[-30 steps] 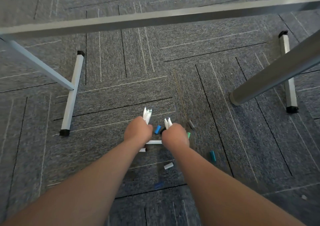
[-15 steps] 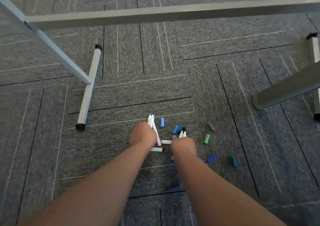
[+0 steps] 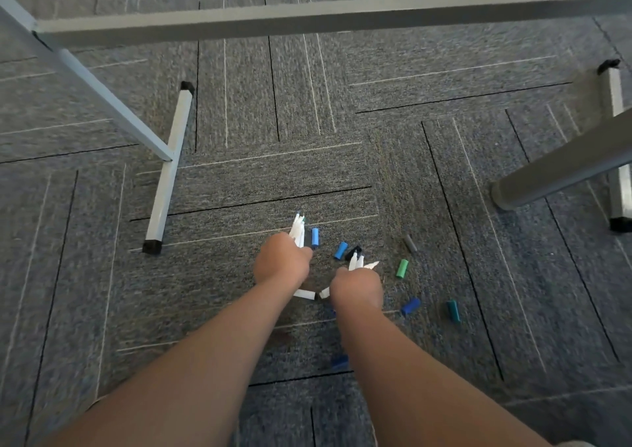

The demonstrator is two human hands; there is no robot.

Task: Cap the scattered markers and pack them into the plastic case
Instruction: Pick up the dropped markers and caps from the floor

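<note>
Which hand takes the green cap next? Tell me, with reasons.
Right, probably. The green cap lies just right of the right hand; the left hand sits farther off, on the other side of the right. Both hands grip markers, so neither is free.

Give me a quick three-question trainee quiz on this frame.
1. True or false: the left hand grips a bundle of white markers.
2. The loose cap farthest to the person's right is: A red, B teal, C yellow?
3. Short answer: is the plastic case in view?
Key: 1 true; 2 B; 3 no.
</note>
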